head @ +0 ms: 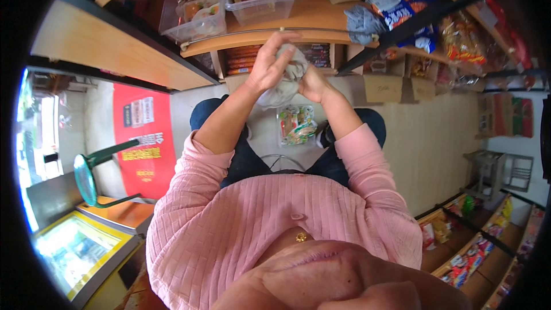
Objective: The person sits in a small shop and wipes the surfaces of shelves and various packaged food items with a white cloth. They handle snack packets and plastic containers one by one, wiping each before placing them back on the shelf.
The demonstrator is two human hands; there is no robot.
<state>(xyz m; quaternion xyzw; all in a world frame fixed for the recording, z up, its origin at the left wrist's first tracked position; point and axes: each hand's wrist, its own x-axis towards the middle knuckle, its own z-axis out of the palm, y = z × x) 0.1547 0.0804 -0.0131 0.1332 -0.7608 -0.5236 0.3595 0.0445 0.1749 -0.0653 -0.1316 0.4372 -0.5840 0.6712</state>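
A crumpled pale grey cloth (295, 69) is bunched between my two hands, in front of the shelf edge. My left hand (267, 69) wraps over its left and upper side, thumb lying across it and fingers partly extended. From the lower right, my right hand (315, 85) grips the same cloth, its fingers largely hidden behind the folds. Below the cloth, on the floor between my feet, a clear plastic container (297, 125) holds packaged goods in green and white wrappers.
The wooden shelf (318, 20) ahead carries a clear bin (267, 10), another clear bin of packages (193, 19), a blue-grey cloth (365, 22) and blue snack bags (400, 2). A thin metal rail (241, 31) runs along its edge. Below stand boxes of packets (242, 58).
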